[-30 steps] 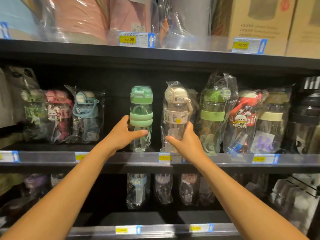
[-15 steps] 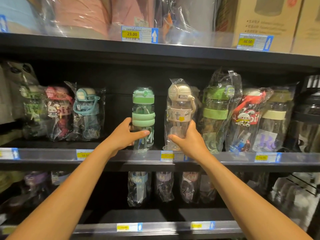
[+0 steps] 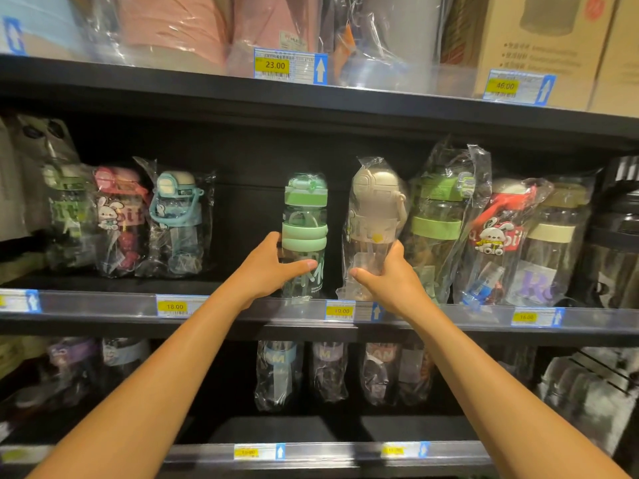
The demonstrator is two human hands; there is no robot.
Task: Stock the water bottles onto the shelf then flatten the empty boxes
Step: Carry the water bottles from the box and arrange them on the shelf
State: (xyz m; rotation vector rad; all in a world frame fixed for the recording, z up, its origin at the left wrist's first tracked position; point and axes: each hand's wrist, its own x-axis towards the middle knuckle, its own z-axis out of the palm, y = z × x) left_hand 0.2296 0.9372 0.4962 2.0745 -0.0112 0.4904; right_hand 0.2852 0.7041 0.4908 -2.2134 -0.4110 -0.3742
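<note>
A green water bottle [image 3: 304,216] in clear wrap stands upright on the middle shelf [image 3: 103,305], and my left hand [image 3: 266,271] grips its lower half from the left. Right beside it stands a beige-lidded water bottle [image 3: 375,205] in a plastic bag; my right hand [image 3: 390,278] grips its lower part. Both bottles sit near the shelf's front edge, a small gap between them. No boxes are in view.
More bagged bottles line the middle shelf: three at the left [image 3: 179,219] and several at the right [image 3: 446,216]. A dark gap lies left of the green bottle. The upper shelf [image 3: 380,105] holds pink items and cartons; the lower shelf [image 3: 311,454] holds more bagged bottles.
Both hands stay on their bottles. The two bottles have shifted only slightly on the shelf; the view has moved a little closer.
</note>
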